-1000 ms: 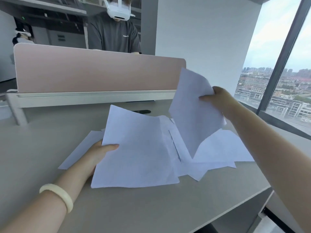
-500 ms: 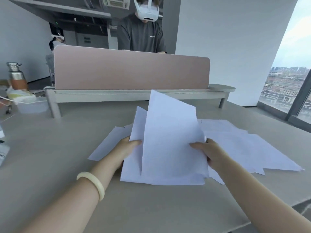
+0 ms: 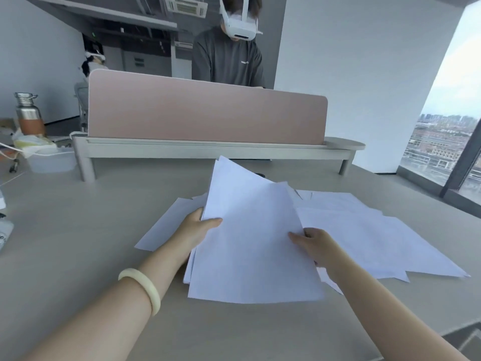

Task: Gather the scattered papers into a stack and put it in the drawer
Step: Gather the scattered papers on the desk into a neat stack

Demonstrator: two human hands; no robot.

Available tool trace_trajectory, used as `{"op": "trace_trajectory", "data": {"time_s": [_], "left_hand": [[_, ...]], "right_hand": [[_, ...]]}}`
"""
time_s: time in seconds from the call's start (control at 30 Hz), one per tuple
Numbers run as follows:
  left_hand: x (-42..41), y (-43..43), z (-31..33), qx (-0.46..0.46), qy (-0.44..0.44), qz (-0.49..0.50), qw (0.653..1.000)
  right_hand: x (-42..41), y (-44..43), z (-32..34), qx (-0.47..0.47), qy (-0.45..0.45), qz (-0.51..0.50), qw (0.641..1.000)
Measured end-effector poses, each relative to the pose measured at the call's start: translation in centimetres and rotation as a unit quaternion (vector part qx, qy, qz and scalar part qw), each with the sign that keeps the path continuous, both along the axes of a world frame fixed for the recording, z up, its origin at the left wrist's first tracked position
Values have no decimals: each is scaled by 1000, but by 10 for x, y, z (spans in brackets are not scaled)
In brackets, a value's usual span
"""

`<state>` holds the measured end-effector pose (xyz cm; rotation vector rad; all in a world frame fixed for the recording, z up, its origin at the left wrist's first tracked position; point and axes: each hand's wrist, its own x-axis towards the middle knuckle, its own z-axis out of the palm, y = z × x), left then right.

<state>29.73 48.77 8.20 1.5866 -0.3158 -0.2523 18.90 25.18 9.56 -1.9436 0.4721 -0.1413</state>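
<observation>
- Far left, at the back of the desk (image 3: 78, 230): steel bottle (image 3: 28, 113) with an orange-brown sleeve, upright. Just right of it, translucent tub (image 3: 53, 161) with a crumpled bag on top.
- Lower left: pale bracelet (image 3: 142, 289) round the left wrist, with the forearm reaching up and rightward over the desk.
- Left of centre: single sheet (image 3: 164, 227), white, flat on the desk, partly covered by the left hand and the stack.
- Left hand (image 3: 197, 231): clamped on the left edge of the stack, thumb laid on the top sheet, fingers hidden beneath the paper.
- Centre: stack (image 3: 250, 246) of white papers, held between both hands over the middle of the desk. Edges uneven, with several sheets fanned out at the lower left. Near edge low, far corner pointing toward the partition; contact of the near edge with the desk not discernible.
- Behind, centre: pink partition (image 3: 205, 110) standing along a pale raised shelf across the desk. Beyond it, a person (image 3: 229, 61) in a dark grey shirt wearing a white headset (image 3: 240, 27).
- Right hand (image 3: 316, 247): gripping the right edge of the stack, thumb on top, fingers curled round and under the paper.
- Right of centre: loose sheets (image 3: 377, 238), white, overlapping at odd angles, flat on the desk, just beside the stack and partly under the right hand.
- Far right: window (image 3: 453, 131) with a dark frame and city buildings outside.
</observation>
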Motion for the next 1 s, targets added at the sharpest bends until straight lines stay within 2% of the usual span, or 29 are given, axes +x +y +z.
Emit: {"op": "trace_trajectory", "data": {"time_s": [0.07, 0.13, 0.2, 0.27, 0.3, 0.37, 0.43, 0.5, 0.7, 0.8, 1.0], "left_hand": [[-3, 0, 6, -16, -21, 22, 999], [-7, -2, 19, -40, -52, 40, 997], [-13, -5, 37, -63, -90, 49, 993], [-19, -9, 55, -85, -126, 49, 987], [-22, -12, 63, -98, -143, 45, 984], [-27, -16, 79, -123, -186, 36, 974], [-28, -19, 89, -135, -224, 31, 965], [-27, -21, 91, -141, -235, 35, 961], [-19, -18, 68, -130, -181, 82, 971], [-17, -18, 58, -123, -148, 69, 979], [-14, -23, 43, -35, -124, 70, 989]], "right_hand": [[-2, -12, -1, -36, 19, -8, 999], [-2, -20, 1, -58, 1, 0, 998], [0, -24, 15, 30, -61, 11, 998], [4, -25, 37, 146, -102, 56, 982], [7, -23, 48, 174, -123, 81, 974], [13, -19, 66, 173, -190, 86, 963], [17, -13, 76, 151, -260, 38, 953], [16, -8, 76, 141, -295, 31, 944], [17, 5, 50, 133, -265, 2, 955], [24, 16, 33, 111, -262, -35, 958], [23, 19, 10, 67, -220, -77, 970]]}}
